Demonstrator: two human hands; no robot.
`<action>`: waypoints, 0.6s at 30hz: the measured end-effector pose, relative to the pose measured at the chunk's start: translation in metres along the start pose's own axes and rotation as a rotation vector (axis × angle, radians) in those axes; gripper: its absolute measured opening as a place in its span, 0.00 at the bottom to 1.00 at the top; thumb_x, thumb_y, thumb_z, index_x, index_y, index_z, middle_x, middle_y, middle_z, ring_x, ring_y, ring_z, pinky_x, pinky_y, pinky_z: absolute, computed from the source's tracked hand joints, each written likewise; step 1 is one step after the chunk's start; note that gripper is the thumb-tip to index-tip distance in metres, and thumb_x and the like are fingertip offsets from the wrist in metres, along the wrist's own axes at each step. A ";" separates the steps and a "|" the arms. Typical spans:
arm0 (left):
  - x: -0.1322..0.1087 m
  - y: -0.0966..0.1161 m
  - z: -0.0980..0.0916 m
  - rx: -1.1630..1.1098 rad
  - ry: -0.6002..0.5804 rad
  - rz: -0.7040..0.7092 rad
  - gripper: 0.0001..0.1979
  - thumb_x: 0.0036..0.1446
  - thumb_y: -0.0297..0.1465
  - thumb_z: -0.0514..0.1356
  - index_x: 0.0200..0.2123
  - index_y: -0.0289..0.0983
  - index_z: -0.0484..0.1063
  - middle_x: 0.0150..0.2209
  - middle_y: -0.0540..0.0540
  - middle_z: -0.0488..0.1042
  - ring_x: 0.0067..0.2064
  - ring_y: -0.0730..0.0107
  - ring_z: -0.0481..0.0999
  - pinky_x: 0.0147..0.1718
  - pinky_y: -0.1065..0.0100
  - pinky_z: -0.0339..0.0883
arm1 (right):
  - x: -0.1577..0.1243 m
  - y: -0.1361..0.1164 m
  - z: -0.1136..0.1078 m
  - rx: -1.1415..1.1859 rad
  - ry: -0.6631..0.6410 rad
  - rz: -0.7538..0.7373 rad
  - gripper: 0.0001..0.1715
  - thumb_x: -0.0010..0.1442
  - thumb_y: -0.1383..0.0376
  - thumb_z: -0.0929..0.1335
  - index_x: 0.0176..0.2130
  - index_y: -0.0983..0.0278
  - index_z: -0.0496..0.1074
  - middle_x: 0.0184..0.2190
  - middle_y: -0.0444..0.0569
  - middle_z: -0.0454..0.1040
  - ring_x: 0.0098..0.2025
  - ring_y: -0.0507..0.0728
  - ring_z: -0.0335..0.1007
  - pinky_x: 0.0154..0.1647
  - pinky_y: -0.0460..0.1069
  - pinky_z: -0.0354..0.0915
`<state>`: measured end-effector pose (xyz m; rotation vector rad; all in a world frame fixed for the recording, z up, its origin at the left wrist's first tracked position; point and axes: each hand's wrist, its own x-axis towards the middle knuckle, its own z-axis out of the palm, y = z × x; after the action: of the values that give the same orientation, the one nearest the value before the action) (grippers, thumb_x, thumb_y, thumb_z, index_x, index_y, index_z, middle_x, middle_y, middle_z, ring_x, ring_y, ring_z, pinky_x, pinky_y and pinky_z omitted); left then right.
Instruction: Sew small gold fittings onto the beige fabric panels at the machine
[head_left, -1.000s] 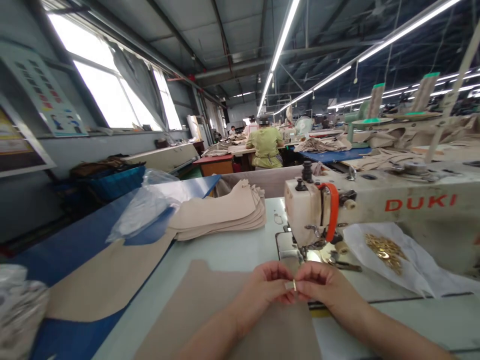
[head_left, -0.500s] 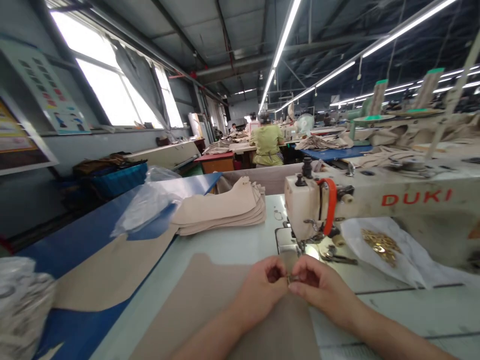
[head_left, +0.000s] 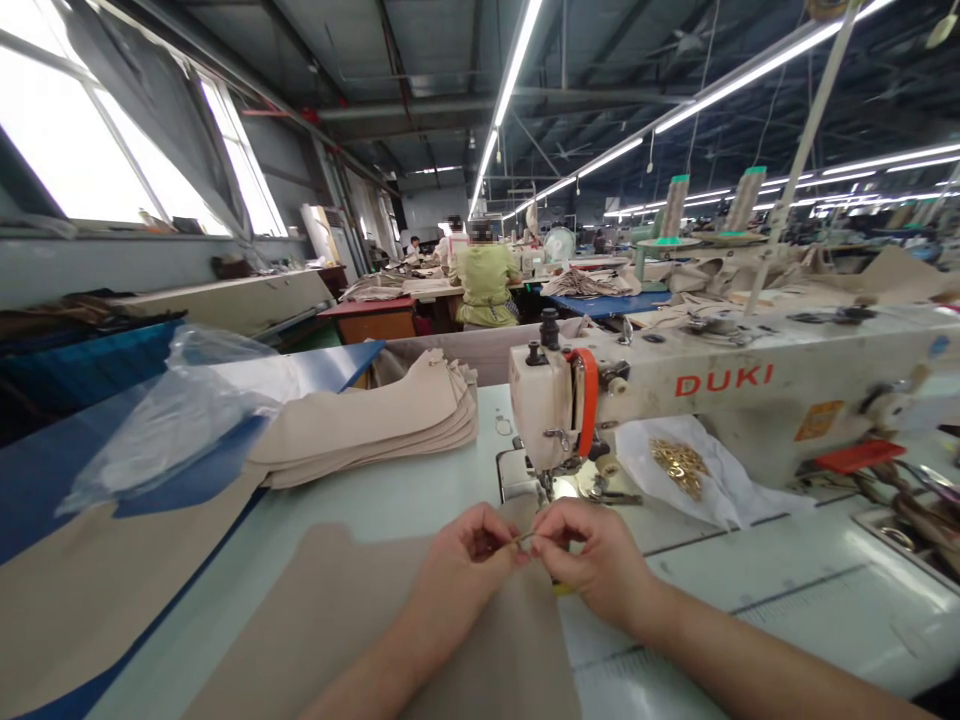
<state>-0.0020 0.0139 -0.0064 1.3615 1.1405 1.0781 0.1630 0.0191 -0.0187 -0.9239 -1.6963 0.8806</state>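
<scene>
One small narrow piece (head_left: 524, 538) in grasp, held up over the far right corner of a flat beige panel (head_left: 300, 610). Main risk, as judged: slipping from the pinch, owing to so little surface to grip; if dropped, perhaps hard to spot against cloth of similar tone. Possible also: twisting out of line, if pulled unevenly from the two ends. Appears thin and muted in colour, perhaps tan; too small to tell material or finish.

Left hand (head_left: 466, 558): thumb and fingertips pinched on the left end. Right hand (head_left: 590, 555): likewise pinching the right end.

Just beyond the fingertips: sewing machine (head_left: 536, 400). Right of the panel's far right corner: gold-coloured fittings (head_left: 679, 465), loose on a white sheet (head_left: 731, 490); liable to scatter across the table (head_left: 420, 490) if knocked. Toward the table's far left corner: stacked panels (head_left: 367, 420).
</scene>
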 end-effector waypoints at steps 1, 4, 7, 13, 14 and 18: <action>0.000 -0.001 -0.001 -0.010 -0.004 -0.003 0.09 0.40 0.29 0.64 0.21 0.36 0.64 0.23 0.53 0.70 0.26 0.75 0.68 0.28 0.73 0.61 | 0.000 0.000 0.000 -0.019 0.009 -0.015 0.05 0.49 0.70 0.65 0.22 0.65 0.68 0.23 0.44 0.70 0.25 0.50 0.63 0.26 0.43 0.59; 0.001 -0.003 -0.002 -0.051 -0.034 -0.017 0.09 0.40 0.29 0.65 0.23 0.36 0.66 0.23 0.53 0.70 0.26 0.75 0.69 0.28 0.73 0.62 | -0.001 0.003 0.001 -0.044 0.014 -0.006 0.05 0.49 0.70 0.65 0.23 0.65 0.68 0.24 0.45 0.70 0.24 0.50 0.63 0.25 0.43 0.58; 0.000 -0.002 0.000 -0.053 -0.054 0.015 0.09 0.41 0.28 0.65 0.27 0.36 0.67 0.25 0.53 0.71 0.29 0.75 0.71 0.31 0.73 0.64 | -0.002 0.006 0.001 -0.013 0.004 0.029 0.05 0.48 0.71 0.65 0.23 0.65 0.68 0.24 0.45 0.71 0.24 0.50 0.63 0.25 0.43 0.58; -0.006 0.002 0.002 0.169 0.019 0.114 0.07 0.47 0.31 0.63 0.26 0.37 0.67 0.25 0.53 0.70 0.28 0.73 0.70 0.30 0.73 0.64 | -0.003 0.007 0.001 0.064 -0.045 0.071 0.04 0.51 0.67 0.67 0.26 0.65 0.70 0.24 0.44 0.70 0.25 0.50 0.64 0.26 0.44 0.58; -0.008 0.003 0.002 0.212 0.030 0.137 0.06 0.48 0.32 0.63 0.27 0.37 0.68 0.25 0.53 0.70 0.29 0.73 0.71 0.30 0.72 0.65 | -0.003 0.007 0.000 0.087 -0.053 0.086 0.04 0.52 0.67 0.67 0.26 0.65 0.70 0.24 0.43 0.70 0.25 0.50 0.63 0.26 0.44 0.58; -0.011 0.006 0.000 0.321 0.061 0.200 0.04 0.49 0.31 0.61 0.27 0.37 0.69 0.26 0.52 0.72 0.29 0.71 0.72 0.31 0.72 0.66 | -0.001 0.002 -0.002 0.230 -0.066 0.167 0.03 0.51 0.67 0.68 0.30 0.64 0.68 0.22 0.40 0.68 0.24 0.49 0.61 0.26 0.43 0.57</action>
<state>-0.0032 0.0026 -0.0006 1.7327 1.2829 1.1178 0.1654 0.0196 -0.0207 -0.8958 -1.5496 1.2024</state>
